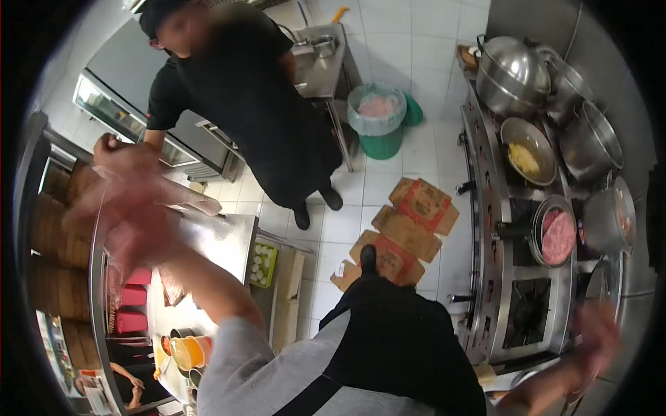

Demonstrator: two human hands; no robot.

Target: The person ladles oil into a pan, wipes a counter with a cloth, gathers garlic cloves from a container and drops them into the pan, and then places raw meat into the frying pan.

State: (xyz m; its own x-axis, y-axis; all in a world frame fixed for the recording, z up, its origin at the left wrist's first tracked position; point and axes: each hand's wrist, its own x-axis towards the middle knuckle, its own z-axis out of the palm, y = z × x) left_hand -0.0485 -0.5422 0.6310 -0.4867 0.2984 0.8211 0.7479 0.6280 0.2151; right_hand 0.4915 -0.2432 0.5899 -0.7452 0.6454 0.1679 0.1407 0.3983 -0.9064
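Observation:
My left hand (132,215) is raised at the left, above the steel counter (225,239) and close to the co-worker's hand (121,156). Motion smears its fingers, so I cannot make out whether it holds anything. A pale cloth-like item (187,195) lies just beyond it. At the lower right, my right hand (598,336) is beside the stove (485,305), near a pan (596,288) at its edge. That hand is blurred too, and its fingers cannot be told apart.
A co-worker in black (243,90) stands at the upper left. Flattened cardboard (409,256) lies on the floor before a green bin (381,142). The stove bears large pots (510,76), a pan with yellow food (531,149) and a pan with pink meat (557,236).

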